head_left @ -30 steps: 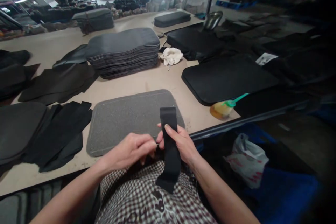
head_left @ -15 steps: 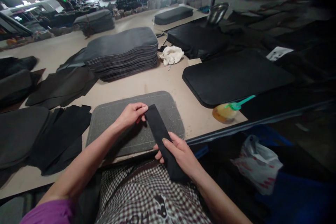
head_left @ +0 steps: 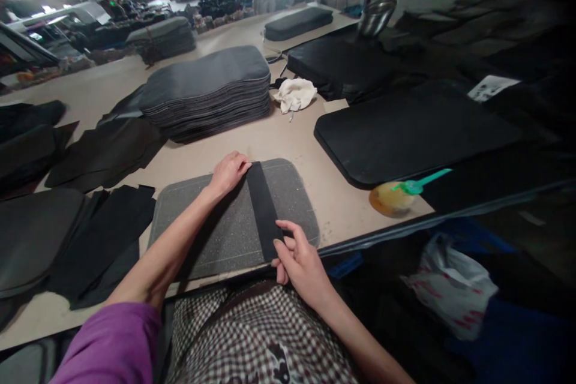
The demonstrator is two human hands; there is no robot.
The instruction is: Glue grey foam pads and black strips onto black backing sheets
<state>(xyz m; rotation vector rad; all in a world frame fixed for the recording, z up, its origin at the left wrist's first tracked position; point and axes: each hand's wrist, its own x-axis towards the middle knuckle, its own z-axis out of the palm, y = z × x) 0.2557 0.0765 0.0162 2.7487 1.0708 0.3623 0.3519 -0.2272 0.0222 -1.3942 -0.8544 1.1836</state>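
A black fabric strip lies across a grey rounded panel in front of me, running from its far edge to its near edge. My left hand pinches the far end of the strip between thumb and fingers. At the near end, my right hand has its thumb and fingers closed on the strip's right edge, close to the table's border. Faint pale lines run along the panel's margins.
Behind the panel stands a tall stack of dark panels. A white cloth lies beside it. To the right are a large black panel and a bottle of yellowish liquid with a green nozzle. Black pieces lie at left.
Both hands have brought the strip down flat onto the grey panel. My left hand moved away from me to the far edge; the strip's near end no longer hangs over my apron.
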